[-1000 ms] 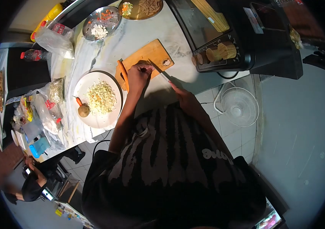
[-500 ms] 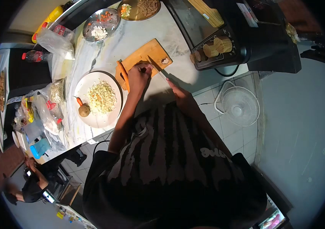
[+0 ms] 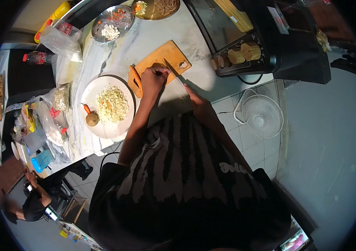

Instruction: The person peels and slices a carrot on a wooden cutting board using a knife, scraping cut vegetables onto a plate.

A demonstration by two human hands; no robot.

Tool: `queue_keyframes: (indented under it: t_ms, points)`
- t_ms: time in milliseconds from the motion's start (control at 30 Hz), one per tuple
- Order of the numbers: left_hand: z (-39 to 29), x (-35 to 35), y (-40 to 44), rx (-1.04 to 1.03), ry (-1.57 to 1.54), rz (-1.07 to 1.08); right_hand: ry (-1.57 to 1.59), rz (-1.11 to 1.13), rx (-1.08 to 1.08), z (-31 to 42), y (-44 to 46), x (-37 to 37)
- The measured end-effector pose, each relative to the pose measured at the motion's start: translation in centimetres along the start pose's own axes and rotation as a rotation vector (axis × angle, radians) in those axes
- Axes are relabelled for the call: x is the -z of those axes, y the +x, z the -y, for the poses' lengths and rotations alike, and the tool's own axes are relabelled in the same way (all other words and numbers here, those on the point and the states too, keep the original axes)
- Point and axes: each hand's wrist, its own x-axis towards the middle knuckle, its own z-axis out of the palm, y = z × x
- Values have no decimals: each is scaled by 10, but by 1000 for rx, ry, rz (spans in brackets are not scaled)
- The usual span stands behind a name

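Note:
My right hand (image 3: 195, 98) is wrapped round the handle of a knife (image 3: 174, 72), whose blade lies over the wooden cutting board (image 3: 167, 52). Close to the blade, my left hand (image 3: 153, 78) is closed with its fingertips together on the board; what it pinches is too small to name. A carrot (image 3: 136, 79) rests along the board's left end, beside my left hand. Near the board's right corner is a small pale round piece (image 3: 183, 65). To the left, a white plate (image 3: 111, 133) holds chopped pale vegetable bits (image 3: 112, 104), a small red-orange chili or carrot (image 3: 87, 108) and a brown round item (image 3: 91, 119).
Two metal trays of cut food (image 3: 123, 31) (image 3: 156, 16) stand at the back. A black oven (image 3: 245, 54) is at the right, a white fan (image 3: 262, 116) beyond the counter. Bags (image 3: 61, 44) and bottles lie left; another person (image 3: 36, 201) is at lower left.
The view has shifted slightly. Both hands stay over the board with the knife; my left fingers have moved a little apart from the blade.

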Motion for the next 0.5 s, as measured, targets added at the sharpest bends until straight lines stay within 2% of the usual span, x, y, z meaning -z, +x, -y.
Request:
queue_keyframes:
  t_ms: [133,267,367,500]
  points:
    - [7,-3,1,18,-14,0,35,102,-168,7,1,4]
    - [-2,1,0,102,8,37,11,98,-148,3,0,3]
    - [-1,0,0,57,-5,8,25,102,-128,12,4,8]
    - [-8,4,0,97,32,38,57,137,-155,8,5,13]
